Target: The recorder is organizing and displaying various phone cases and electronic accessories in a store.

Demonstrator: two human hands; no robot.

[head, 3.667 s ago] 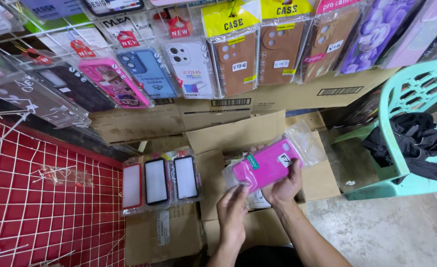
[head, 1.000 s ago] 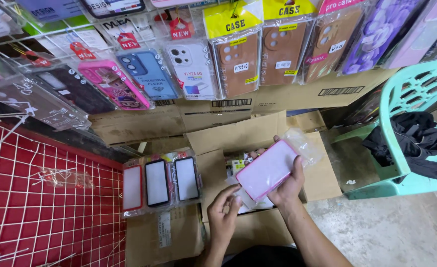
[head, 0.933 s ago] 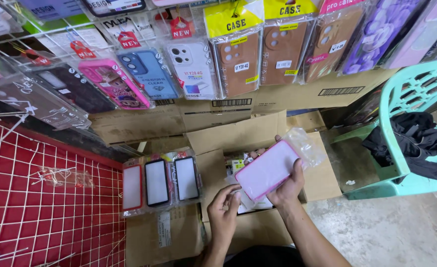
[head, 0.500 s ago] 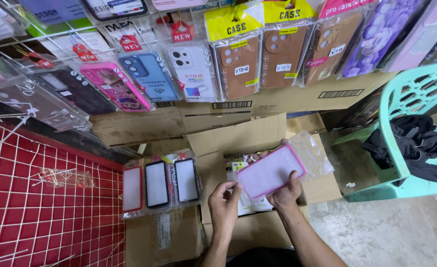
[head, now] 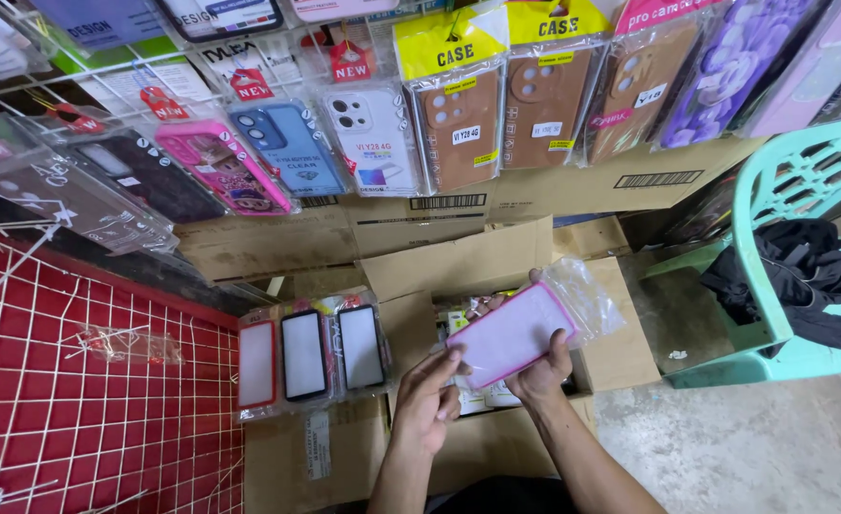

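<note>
Pink-rimmed phone case in a clear bag, tilted, held over an open cardboard box. Right hand clenched on the case's lower edge, thumb on its front. Left hand just beside the case's lower-left corner, fingers loosely spread, fingertips near or touching it; grip released, holding nothing. Three dark cases in clear packs left of the box. Red wire grid far left. Green chair with black cloth right.
</note>
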